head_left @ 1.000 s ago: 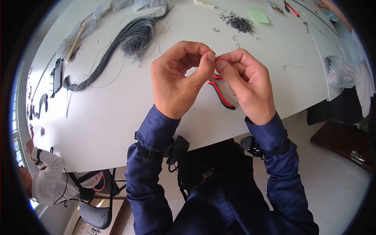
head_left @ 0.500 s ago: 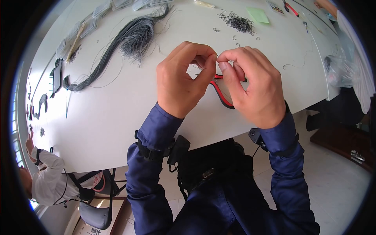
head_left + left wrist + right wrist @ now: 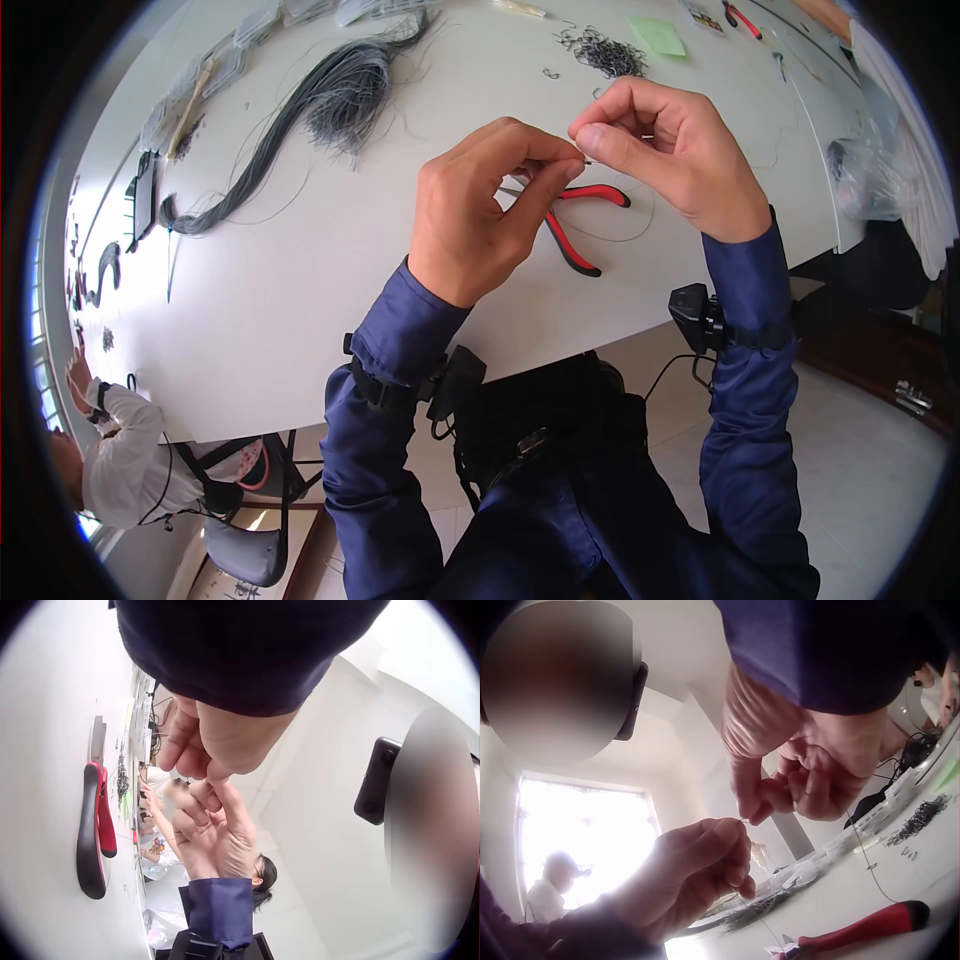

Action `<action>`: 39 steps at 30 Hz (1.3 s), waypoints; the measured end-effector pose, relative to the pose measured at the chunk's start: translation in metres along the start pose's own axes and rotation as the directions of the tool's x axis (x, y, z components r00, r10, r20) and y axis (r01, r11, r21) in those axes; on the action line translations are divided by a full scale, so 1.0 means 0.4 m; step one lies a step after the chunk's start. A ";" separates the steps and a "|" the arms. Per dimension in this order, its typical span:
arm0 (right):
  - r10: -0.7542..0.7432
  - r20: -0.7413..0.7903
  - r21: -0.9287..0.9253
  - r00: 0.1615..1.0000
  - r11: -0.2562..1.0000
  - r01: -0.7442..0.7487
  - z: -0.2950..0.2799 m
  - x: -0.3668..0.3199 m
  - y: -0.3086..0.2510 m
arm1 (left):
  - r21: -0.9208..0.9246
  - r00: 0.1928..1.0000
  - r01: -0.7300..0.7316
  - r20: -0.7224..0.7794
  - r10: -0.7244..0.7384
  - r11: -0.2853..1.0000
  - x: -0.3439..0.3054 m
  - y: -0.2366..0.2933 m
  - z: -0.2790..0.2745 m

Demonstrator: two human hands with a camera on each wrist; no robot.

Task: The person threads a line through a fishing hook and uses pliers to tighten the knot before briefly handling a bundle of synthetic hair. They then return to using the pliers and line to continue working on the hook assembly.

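Note:
In the head view my left hand point(image 3: 480, 210) pinches a small dark piece point(image 3: 588, 162) between thumb and index finger. Its tip pokes out like the shank of a fishing hook; the rest is hidden. Just up and right of it, my right hand point(image 3: 690, 155) holds thumb and index finger together on a thin fishing line, with the other fingers curled. A short stretch of that line point(image 3: 743, 820) shows between both hands' fingertips in the right wrist view. Below the hands lie red-and-black pliers point(image 3: 568, 240), partly covered by the left hand. A loose line point(image 3: 640, 232) curves beside their handles.
A heap of black fishing hooks point(image 3: 602, 52) lies beyond my hands, by a green paper point(image 3: 658, 37). A long grey bundle of line point(image 3: 290, 120) stretches across the left. Clear plastic boxes point(image 3: 258, 25) stand behind it. Another person point(image 3: 125, 465) sits at lower left.
My right hand has moved right and up, away from the left fingertips, after turning over and back. The left hand has shifted slightly right. More of the pliers shows now.

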State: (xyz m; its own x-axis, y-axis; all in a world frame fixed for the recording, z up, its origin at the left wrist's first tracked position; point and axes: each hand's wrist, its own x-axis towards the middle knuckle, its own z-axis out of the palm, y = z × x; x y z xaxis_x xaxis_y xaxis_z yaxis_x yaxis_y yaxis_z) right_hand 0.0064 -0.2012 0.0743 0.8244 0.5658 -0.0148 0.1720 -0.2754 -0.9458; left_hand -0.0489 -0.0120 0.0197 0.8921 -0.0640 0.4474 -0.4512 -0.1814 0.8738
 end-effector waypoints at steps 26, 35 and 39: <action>-0.036 -0.238 -0.125 0.971 0.992 0.006 0.094 -0.067 -0.019 | -0.160 0.971 0.170 -0.143 -0.193 0.972 0.002 0.019 -0.004; -0.388 -0.175 -0.606 0.905 0.767 0.212 0.092 -0.059 -0.056 | 0.179 0.985 -0.083 -0.132 0.108 0.980 0.007 -0.008 -0.011; -0.336 -0.144 -0.548 0.931 0.810 0.208 0.055 -0.037 -0.071 | 0.254 0.981 -0.146 -0.084 0.172 0.956 0.005 0.008 -0.009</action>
State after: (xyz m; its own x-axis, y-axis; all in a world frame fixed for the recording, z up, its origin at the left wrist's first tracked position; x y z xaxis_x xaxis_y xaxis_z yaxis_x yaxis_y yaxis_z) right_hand -0.0224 -0.1847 0.0941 0.7871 0.5072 0.3511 0.6064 -0.5317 -0.5912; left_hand -0.0486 -0.0092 0.0240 0.7956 -0.0119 0.6057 -0.5555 -0.4135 0.7214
